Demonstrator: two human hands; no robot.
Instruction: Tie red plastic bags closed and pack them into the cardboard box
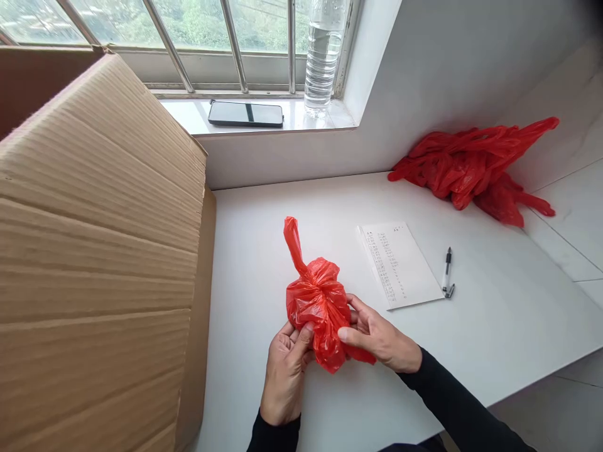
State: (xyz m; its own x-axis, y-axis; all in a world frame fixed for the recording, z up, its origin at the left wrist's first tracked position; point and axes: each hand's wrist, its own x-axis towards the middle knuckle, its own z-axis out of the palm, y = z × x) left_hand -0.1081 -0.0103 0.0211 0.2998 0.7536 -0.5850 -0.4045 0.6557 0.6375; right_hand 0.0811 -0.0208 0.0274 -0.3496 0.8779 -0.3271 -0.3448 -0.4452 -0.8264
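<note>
A red plastic bag [316,295], gathered and twisted at its middle, is held over the white table by both hands. One handle of the bag sticks up towards the window. My left hand [289,364] grips the lower left of the bag, thumb on top and fingers partly hidden beneath. On the right side, my right hand [379,336] closes round the bag with its thumb in front and fingers behind. What the bag contains, if anything, is hidden by the plastic.
A large cardboard box [98,251] fills the left side. Right of the bag lie a notebook [405,267] with handwriting and a pen [447,270]. More red plastic bags [471,166] are heaped against the wall. The windowsill holds a phone [245,115] and a water bottle [323,63].
</note>
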